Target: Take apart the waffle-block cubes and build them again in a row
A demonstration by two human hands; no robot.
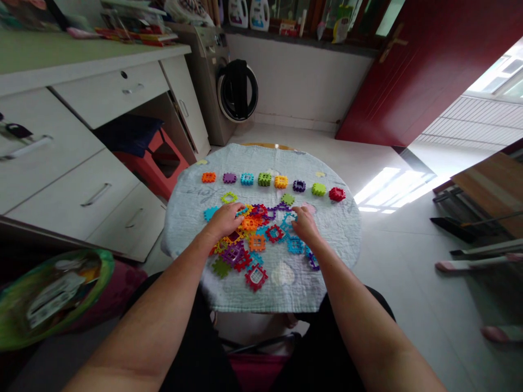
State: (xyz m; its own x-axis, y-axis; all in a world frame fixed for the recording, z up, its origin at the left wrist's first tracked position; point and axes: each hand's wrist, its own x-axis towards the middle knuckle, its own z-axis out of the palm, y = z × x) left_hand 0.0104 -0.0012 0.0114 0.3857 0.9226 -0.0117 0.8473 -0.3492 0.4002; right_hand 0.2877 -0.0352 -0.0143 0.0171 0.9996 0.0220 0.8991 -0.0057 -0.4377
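Note:
A small round table covered with a pale blue cloth [339,239] stands in front of me. A heap of colourful square interlocking plastic tiles [257,239] lies at its middle. A neat row of several single tiles [265,179] runs along the far side, from an orange tile [208,177] at the left to a red tile [337,194] at the right. My left hand [225,219] rests palm down on the left of the heap, fingers on the tiles. My right hand [304,223] touches the heap's right side. Whether either hand grips a tile is hidden.
White drawers [81,163] and a desk stand at the left, with a red stool [157,163] under it. A washing machine [229,87] is behind the table. A red door [429,71] is at the right. A green bag [49,296] lies near my left elbow.

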